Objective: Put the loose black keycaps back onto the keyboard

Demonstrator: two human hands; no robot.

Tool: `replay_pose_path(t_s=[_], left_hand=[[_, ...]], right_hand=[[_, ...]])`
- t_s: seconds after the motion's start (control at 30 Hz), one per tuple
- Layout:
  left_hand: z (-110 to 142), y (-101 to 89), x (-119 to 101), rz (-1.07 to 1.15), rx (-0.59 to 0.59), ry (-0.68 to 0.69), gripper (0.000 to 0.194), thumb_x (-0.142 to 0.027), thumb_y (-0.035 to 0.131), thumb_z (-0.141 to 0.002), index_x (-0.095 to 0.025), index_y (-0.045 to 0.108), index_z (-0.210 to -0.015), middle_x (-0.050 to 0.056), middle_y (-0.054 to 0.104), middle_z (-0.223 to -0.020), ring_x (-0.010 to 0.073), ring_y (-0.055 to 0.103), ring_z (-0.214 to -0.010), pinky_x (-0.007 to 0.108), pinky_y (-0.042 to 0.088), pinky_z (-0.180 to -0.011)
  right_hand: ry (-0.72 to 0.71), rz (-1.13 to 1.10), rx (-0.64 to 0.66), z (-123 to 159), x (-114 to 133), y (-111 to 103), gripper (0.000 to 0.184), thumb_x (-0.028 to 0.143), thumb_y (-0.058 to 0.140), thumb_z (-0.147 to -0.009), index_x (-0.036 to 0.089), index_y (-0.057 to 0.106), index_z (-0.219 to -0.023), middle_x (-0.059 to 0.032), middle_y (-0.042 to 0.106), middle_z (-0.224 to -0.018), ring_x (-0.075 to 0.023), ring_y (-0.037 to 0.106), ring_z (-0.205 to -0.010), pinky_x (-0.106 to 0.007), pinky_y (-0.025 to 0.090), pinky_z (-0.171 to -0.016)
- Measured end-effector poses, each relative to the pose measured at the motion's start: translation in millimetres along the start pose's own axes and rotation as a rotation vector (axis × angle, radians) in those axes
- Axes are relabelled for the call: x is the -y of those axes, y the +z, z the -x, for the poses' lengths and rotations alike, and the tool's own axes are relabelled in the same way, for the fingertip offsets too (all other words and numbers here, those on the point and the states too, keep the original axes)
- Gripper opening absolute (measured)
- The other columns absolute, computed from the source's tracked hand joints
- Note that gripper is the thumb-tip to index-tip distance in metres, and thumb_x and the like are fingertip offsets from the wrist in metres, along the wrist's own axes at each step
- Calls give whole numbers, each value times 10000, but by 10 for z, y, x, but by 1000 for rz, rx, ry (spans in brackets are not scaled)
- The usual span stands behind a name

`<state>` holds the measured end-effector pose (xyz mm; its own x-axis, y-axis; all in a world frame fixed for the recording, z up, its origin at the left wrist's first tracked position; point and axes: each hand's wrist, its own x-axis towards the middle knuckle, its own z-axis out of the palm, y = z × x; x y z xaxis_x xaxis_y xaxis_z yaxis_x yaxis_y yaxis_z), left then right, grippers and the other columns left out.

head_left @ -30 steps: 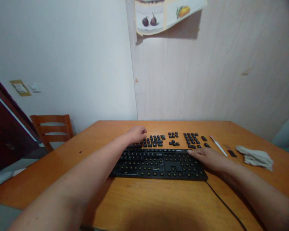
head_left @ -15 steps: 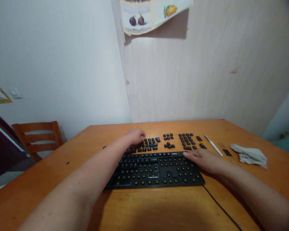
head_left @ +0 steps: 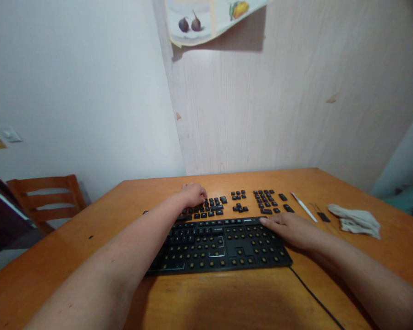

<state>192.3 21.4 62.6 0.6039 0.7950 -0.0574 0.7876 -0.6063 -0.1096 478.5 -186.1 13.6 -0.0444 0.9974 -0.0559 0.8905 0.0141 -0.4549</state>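
A black keyboard lies on the table, many of its keycaps off and bare switch posts showing; keycaps sit in its upper left part. Behind it, loose black keycaps are laid out in groups. My left hand reaches over the keyboard to the left group, its fingers bent down and closed at the keycaps. Whatever lies between those fingertips is hidden. At the keyboard's far right corner, my right hand grips the edge, thumb on top and the other fingers mostly out of sight.
Right of the keycaps lie a white pen-like stick, a small black piece with thin wires and a crumpled pale cloth. The keyboard cable runs toward me. A wooden chair stands at the left, and a wall rises behind the table.
My left hand has lowered slightly, its fingertips now down among the keycaps. The right hand stays on the keyboard's corner. The whole view has shifted a little.
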Motion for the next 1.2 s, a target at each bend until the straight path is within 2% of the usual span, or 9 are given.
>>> replay_pose_path(t_s=[0.23,0.47,0.8,1.2], left_hand=[[-24,16,18,-7,1,-9,285,-368,585,-820,-318,765,-1036,72,714,-1151,329,560,-1144,540,394,-991],[-20,46,65,-6,-29,69,386,-402,573,-832,-367,708,-1192,86,647,-1231,348,508,-1209,559,354,-1007],[-21,25,20,0,-20,59,305,-394,600,-814,-351,754,-1074,78,645,-1189,331,510,-1153,536,365,-982],[-64,137,22,-31,-101,37,260,-314,587,-812,-264,785,-973,97,699,-1109,286,553,-1080,444,422,-950]], right_hand=[[5,23,4,22,18,-18,644,702,270,-960,216,610,-708,-61,690,-747,-229,611,-707,-317,361,-611],[14,21,-7,11,16,-9,653,711,278,-954,215,635,-723,-69,702,-770,-230,615,-719,-317,359,-611],[34,22,-2,22,31,-27,657,716,277,-946,212,600,-675,-67,683,-728,-215,594,-673,-312,337,-588],[28,8,-2,13,10,-7,650,721,283,-947,215,601,-691,-57,684,-715,-217,607,-678,-310,347,-588]])
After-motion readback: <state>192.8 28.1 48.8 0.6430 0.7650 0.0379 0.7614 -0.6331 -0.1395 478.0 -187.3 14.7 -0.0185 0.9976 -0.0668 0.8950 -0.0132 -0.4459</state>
